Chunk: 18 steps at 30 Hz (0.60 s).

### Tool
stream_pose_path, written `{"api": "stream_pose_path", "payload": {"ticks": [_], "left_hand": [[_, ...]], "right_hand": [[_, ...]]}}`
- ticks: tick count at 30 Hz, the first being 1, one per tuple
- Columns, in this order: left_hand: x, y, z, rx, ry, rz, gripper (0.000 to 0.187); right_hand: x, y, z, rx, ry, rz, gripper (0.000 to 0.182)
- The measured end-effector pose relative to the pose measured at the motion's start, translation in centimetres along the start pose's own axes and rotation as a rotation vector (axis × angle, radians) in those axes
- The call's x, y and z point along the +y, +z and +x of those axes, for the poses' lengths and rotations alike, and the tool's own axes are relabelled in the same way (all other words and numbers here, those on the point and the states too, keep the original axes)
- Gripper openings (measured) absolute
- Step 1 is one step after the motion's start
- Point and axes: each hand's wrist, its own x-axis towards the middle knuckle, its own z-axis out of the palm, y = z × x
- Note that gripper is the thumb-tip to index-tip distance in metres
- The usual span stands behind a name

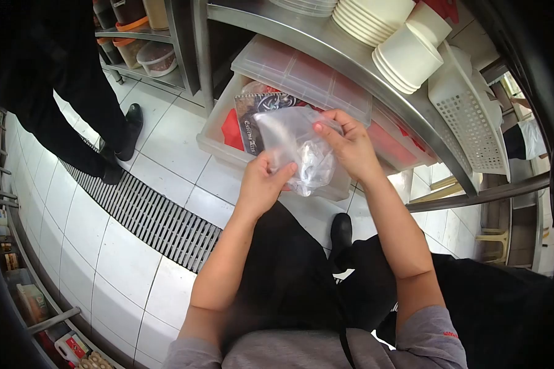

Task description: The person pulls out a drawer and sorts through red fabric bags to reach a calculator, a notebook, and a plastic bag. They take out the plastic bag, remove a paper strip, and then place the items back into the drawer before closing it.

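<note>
Between my two hands is a clear plastic bag [301,150], crumpled and shiny at its lower part. My left hand [268,181] pinches its lower left edge between thumb and fingers. At its upper right edge, my right hand [348,141] pinches the plastic with thumb and forefinger. Below the bag stands an open translucent plastic bin [218,140], its lid [301,74] tilted up at the back. Inside the bin lie a dark spiral notebook [249,126] and a red item [231,129], both partly covered by the bag.
A steel shelf [289,24] above the bin holds stacked white containers [406,58] and a perforated white basket [468,123]. A person in dark trousers [86,92] stands at the left by a floor grate [141,209]. Shelves with tubs [157,58] are at the upper left.
</note>
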Motion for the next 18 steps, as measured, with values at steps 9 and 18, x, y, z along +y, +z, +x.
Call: {"api": "stream_pose_path", "payload": {"ticks": [9,18], "left_hand": [[-1.4,0.0,-2.7,0.135,0.849,0.988,0.034],[-3.1,2.2,2.5,-0.239,0.662,1.551,0.012]], "right_hand": [[0.0,-2.8,-2.0,-0.351,-0.433,-0.845,0.026],[5.5,-0.6,7.7,0.037,-0.583,-1.4,0.053]]}}
